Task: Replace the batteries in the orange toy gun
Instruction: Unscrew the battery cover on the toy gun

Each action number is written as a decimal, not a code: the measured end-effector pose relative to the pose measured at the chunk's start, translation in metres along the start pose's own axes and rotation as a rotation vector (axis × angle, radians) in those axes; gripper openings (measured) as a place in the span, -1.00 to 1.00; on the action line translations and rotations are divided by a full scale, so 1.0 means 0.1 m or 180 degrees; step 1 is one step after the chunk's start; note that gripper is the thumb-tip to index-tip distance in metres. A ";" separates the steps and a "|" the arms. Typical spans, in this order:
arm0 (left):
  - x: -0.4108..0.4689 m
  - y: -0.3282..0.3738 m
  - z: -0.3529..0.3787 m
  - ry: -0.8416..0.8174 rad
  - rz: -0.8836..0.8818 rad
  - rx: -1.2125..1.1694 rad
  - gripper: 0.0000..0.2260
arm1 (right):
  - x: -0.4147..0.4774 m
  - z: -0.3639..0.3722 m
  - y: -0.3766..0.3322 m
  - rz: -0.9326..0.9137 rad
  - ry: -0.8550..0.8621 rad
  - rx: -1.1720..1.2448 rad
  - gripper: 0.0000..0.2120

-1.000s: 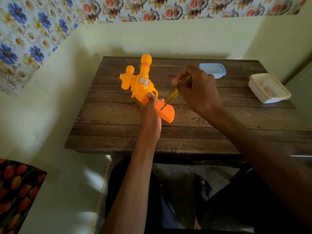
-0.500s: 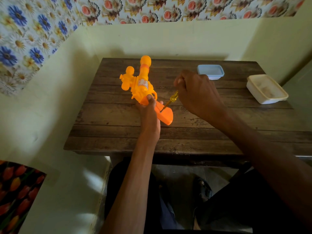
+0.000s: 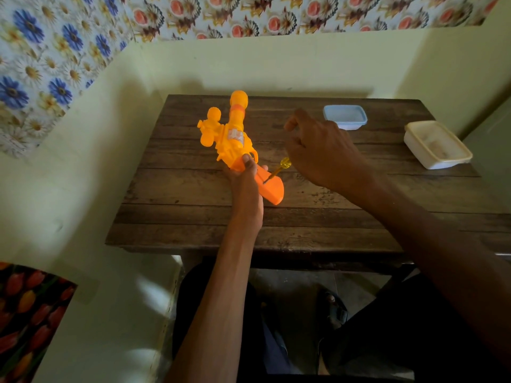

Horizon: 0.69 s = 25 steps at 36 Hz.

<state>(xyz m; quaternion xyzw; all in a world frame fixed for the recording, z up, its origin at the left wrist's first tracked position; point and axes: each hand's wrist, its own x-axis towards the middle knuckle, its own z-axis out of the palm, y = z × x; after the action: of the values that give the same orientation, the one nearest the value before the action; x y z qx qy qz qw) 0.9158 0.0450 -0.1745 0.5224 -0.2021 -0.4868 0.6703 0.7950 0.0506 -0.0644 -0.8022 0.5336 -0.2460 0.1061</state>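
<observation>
**Orange toy gun [image 3: 235,139] — centre-left of the wooden table [image 3: 318,217], handle gripped by your left hand [image 3: 246,186].**
The muzzle lies close to the table's far edge and the butt is well short of the near edge. Bare boards lie open across the lower right of the tabletop. A blue container [image 3: 345,116] and a white container [image 3: 437,146] sit at upper right, the white one by the right edge. The screwdriver [image 3: 283,163] stands tip-down in the handle, just beside your right hand [image 3: 323,153] — that hand gripped it half a second ago and now hovers with loose fingers, holding nothing. The gun and your left hand's grip are unchanged.
</observation>
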 end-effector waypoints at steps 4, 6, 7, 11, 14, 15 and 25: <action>0.00 -0.02 0.02 0.0005 -0.0009 0.0045 -0.58 | -0.02 0.00 0.03 0.0131 0.0090 -0.0306 -0.78; 0.01 -0.02 0.02 0.0013 -0.0028 -0.0009 -0.59 | -0.01 -0.02 0.03 0.0204 0.0072 -0.0445 -0.70; 0.01 -0.02 0.02 0.0011 -0.0022 -0.0031 -0.60 | 0.00 -0.02 0.03 0.0205 0.0042 -0.0459 -0.68; 0.03 -0.04 0.00 -0.0085 -0.0030 0.0000 -0.61 | 0.03 -0.07 0.04 0.0156 -0.0078 -0.0153 -0.76; 0.05 -0.06 -0.01 -0.0043 0.0029 -0.0020 -0.58 | 0.03 -0.11 0.05 0.0076 -0.0201 0.0050 -0.77; 0.07 -0.06 -0.01 -0.0019 0.0050 -0.0004 -0.57 | 0.03 -0.12 0.05 0.0105 -0.0264 0.0115 -0.73; 0.09 -0.08 -0.01 0.0024 0.0017 -0.0026 -0.55 | 0.06 -0.04 0.03 0.0245 0.0098 -0.0074 -0.66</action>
<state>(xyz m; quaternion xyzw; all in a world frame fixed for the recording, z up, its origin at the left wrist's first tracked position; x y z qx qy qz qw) 0.9172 0.0383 -0.1841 0.5209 -0.1991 -0.4839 0.6744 0.7920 0.0445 -0.0611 -0.7783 0.5685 -0.2478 0.0980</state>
